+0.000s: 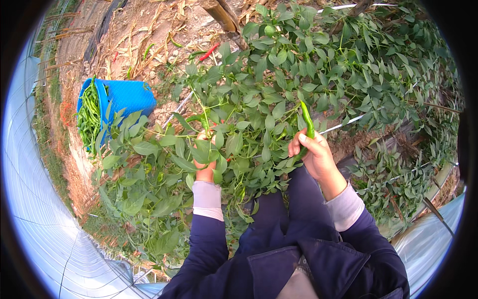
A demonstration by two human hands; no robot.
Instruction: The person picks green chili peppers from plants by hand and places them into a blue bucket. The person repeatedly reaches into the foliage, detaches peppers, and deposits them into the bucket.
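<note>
My right hand (316, 150) is closed around a long green chili pepper (307, 119), whose tip points up and away from me. A second green piece, likely another pepper, shows below the curled fingers of that hand. My left hand (204, 155) reaches into the leaves of a pepper plant (235, 142). Leaves cover much of its palm and fingers. Just beyond its fingertips is a curved green chili pepper (203, 120) among the stems; whether the fingers grip it is hidden.
A blue bucket (129, 98) full of green peppers (89, 112) lies tipped at the left. A wooden stake (223, 18) stands beyond the plants. White cord (347, 123) runs through the rows. A red pepper (209, 52) lies on dry ground. Plastic sheeting (44, 239) curves along the left.
</note>
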